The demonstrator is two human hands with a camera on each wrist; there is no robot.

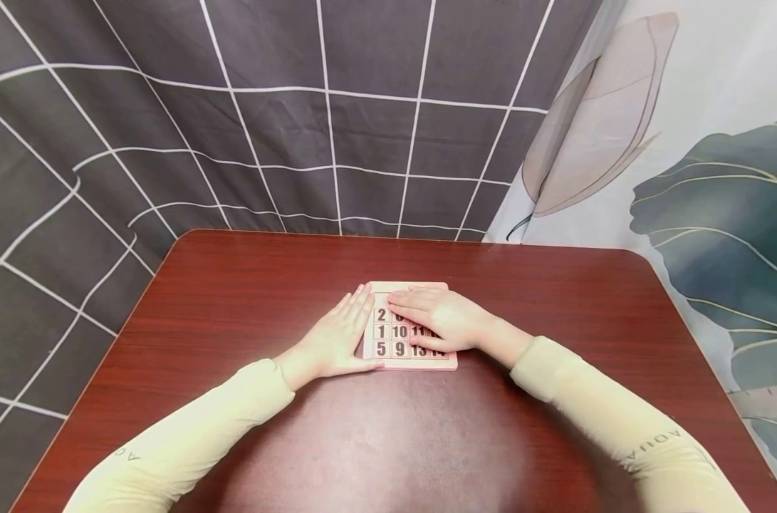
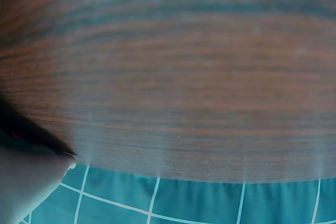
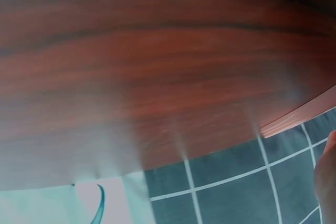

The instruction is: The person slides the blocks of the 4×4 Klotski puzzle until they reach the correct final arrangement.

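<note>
A pink-framed number slide puzzle (image 1: 410, 363) lies flat on the table, with black numbers on pale tiles. Along its left edge rests my left hand (image 1: 333, 342), fingers stretched out and the thumb reaching to the lower left corner. My right hand (image 1: 449, 320) lies across the upper and right tiles with extended fingers, covering several numbers. Readable at the left are 2, 1, 10, 5 and 9. In the right wrist view, the puzzle's side (image 3: 299, 114) and a bit of the hand (image 3: 326, 179) show at the right border. A bit of the left hand (image 2: 26, 187) appears in the left wrist view.
The reddish-brown wooden table (image 1: 247, 285) has rounded far corners. Behind it and to the left hangs a dark curtain (image 1: 369, 135) with a white grid. A white curtain with a leaf pattern (image 1: 728, 214) hangs at the right.
</note>
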